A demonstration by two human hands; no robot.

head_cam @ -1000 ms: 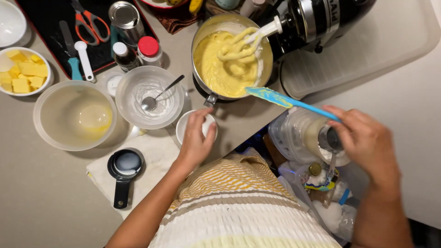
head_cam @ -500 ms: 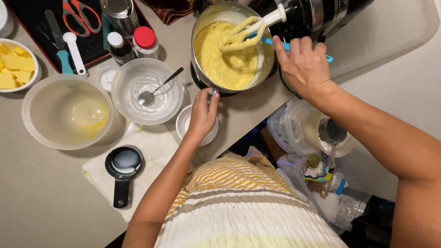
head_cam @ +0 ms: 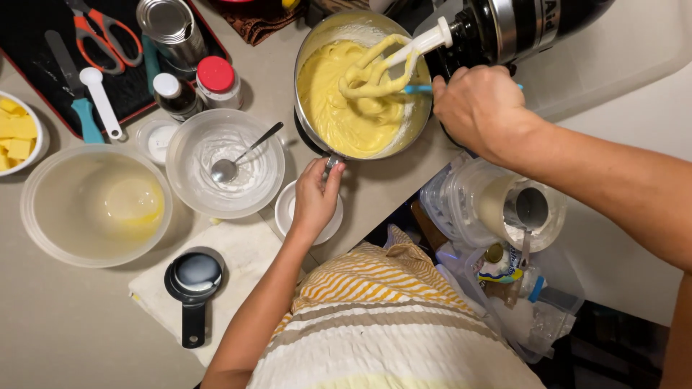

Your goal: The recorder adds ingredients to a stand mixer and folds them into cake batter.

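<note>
The mixing bowl [head_cam: 360,86], a single steel one, sat on the counter [head_cam: 65,324] under the head of the one stand mixer [head_cam: 519,25], filled with thick pale-yellow batter [head_cam: 335,108] that clung in ropes to the white beater [head_cam: 382,68]. The left hand [head_cam: 316,198] pinched the bowl's handle at its near rim, fingers closed on it. The right hand [head_cam: 479,108] was clenched around a blue spatula [head_cam: 418,89] whose blade reached into the batter.

In the head view, three other bowls stood to the left: one glass bowl with a spoon [head_cam: 225,162], one large clear plastic bowl [head_cam: 97,205], and one white bowl of butter cubes [head_cam: 16,133]. One small white dish [head_cam: 288,212] lay under the left hand. One black measuring cup [head_cam: 193,284] rested on a towel [head_cam: 238,252]. One pair of scissors [head_cam: 104,32], one tin can [head_cam: 171,27] and two small bottles [head_cam: 194,86] lay by the tray.
</note>
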